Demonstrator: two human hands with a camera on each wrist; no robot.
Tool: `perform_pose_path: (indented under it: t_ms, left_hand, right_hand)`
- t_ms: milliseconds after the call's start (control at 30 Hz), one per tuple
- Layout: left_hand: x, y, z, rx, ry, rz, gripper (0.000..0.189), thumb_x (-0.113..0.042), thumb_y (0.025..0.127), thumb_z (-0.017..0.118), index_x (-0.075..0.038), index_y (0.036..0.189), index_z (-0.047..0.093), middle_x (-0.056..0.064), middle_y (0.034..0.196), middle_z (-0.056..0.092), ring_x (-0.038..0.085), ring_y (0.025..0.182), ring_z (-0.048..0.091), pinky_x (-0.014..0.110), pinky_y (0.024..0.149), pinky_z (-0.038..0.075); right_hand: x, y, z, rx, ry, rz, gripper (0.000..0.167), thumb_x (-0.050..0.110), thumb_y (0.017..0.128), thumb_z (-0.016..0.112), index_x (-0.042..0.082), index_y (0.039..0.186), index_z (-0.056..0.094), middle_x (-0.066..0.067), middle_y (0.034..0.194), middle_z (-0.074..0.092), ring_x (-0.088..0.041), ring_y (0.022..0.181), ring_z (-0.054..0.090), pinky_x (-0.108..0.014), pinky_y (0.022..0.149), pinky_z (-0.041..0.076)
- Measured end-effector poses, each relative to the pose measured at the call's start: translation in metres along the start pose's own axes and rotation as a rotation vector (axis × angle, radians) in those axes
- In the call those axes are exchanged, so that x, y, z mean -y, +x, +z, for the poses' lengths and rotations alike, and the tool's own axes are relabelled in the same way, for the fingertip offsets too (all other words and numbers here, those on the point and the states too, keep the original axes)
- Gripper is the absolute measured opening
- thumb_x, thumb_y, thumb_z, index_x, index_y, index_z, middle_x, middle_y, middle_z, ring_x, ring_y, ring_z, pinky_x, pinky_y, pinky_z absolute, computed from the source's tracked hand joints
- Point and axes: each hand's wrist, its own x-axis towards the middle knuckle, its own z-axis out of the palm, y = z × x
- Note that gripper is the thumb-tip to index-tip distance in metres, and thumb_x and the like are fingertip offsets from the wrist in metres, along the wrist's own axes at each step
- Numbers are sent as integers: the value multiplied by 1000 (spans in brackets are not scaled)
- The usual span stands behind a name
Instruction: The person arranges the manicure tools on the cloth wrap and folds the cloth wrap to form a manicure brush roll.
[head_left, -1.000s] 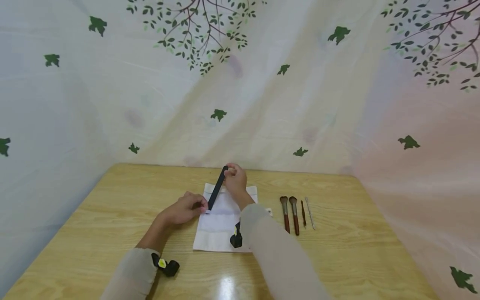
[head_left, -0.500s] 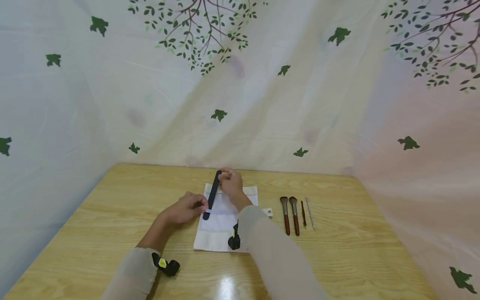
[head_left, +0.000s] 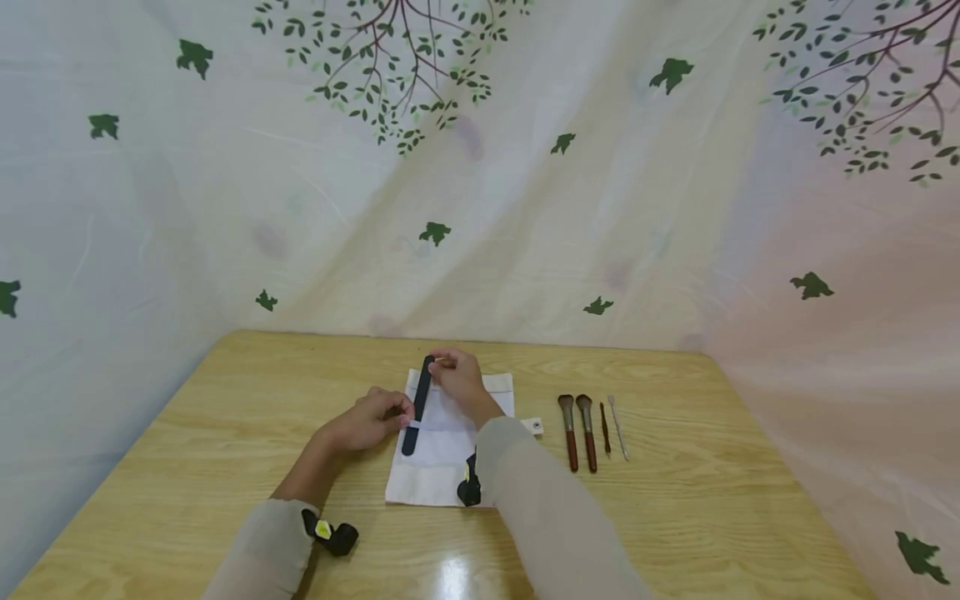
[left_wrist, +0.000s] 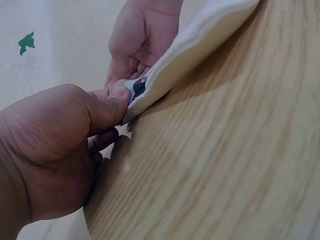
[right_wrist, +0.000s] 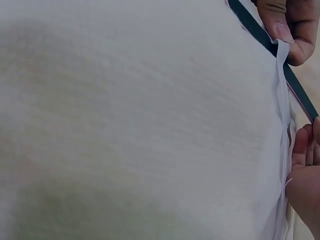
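Note:
A white cloth tool roll (head_left: 442, 447) lies on the table with a white elastic band (right_wrist: 281, 92) across it. My left hand (head_left: 367, 419) pinches this band at the cloth's left edge, thumb on top. A black nail file (head_left: 422, 393) with rounded ends runs slantwise under the band, its lower end showing on the near side. My right hand (head_left: 463, 385) holds the file's far end between thumb and fingers. In the left wrist view, the file's dark edge shows in the loop beside my left thumb.
Right of the cloth lie two brushes (head_left: 587, 429) with brown handles, a thin brown tool (head_left: 605, 429) and a slim silver tool (head_left: 618, 427). A white strap end with a snap (head_left: 533, 426) sticks out from the cloth. A leaf-patterned curtain (head_left: 517, 250) hangs behind the table.
The nail file has slid toward me under the elastic band, its lower end now well past it. My right hand has come nearer and left with it; my left hand stays put.

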Motion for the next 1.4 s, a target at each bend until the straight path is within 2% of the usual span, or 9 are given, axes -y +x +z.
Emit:
perform_pose_path:
  t_ms: [233, 433, 700, 867, 1033, 1200, 1400]
  left_hand:
    - [0, 0, -1, 7, -32, 7, 11, -8, 102, 61, -17, 96, 65, -9, 90, 64, 20, 97, 46, 43, 89, 31]
    - [-2, 1, -1, 8, -32, -14, 12, -9, 102, 60, -18, 96, 65, -11, 91, 63, 22, 100, 44, 44, 91, 30]
    - [0, 2, -1, 9, -17, 22, 10, -9, 102, 61, -16, 96, 65, -10, 90, 63, 20, 96, 46, 43, 88, 30]
    - [-1, -1, -1, 16, -24, -34, 9, -13, 103, 60, -19, 98, 65, -10, 94, 62, 23, 101, 43, 45, 90, 29]
    - [-2, -2, 0, 23, -28, -76, 11, -13, 104, 60, -21, 98, 64, -11, 96, 62, 24, 103, 42, 47, 92, 29]
    - [-1, -1, 0, 19, -18, -79, 12, -14, 104, 59, -23, 98, 63, -12, 97, 62, 24, 104, 41, 49, 93, 27]
    - [-1, -1, -1, 15, -21, -72, 12, -13, 104, 59, -23, 99, 63, -11, 96, 62, 23, 103, 42, 46, 91, 30]
  right_hand:
    - [-1, -5, -5, 38, -19, -20, 26, -3, 93, 69, -2, 120, 70, -11, 104, 70, -14, 86, 66, -26, 79, 56]
    - [-7, -4, -9, 36, -4, -33, 25, -2, 93, 69, 1, 118, 72, -9, 105, 72, -15, 93, 68, -28, 84, 56]
    - [-10, -4, -6, 45, -99, -86, 26, 0, 94, 70, 1, 121, 72, -9, 105, 73, -17, 95, 69, -28, 85, 55]
    - [-9, -7, -6, 62, -175, -72, 20, 6, 96, 71, 7, 116, 74, -3, 103, 73, -15, 94, 67, -28, 84, 55]
    - [-10, -7, -7, 79, -181, -74, 18, 8, 95, 73, 9, 113, 76, -1, 101, 74, -14, 93, 67, -28, 84, 54]
    - [-9, -8, -9, 102, -189, -94, 15, 9, 95, 74, 11, 109, 77, 1, 99, 75, -14, 92, 67, -29, 84, 54]
    - [-6, -9, -11, 155, -179, -113, 11, 9, 96, 72, 9, 105, 78, -1, 101, 75, -15, 95, 68, -31, 88, 53]
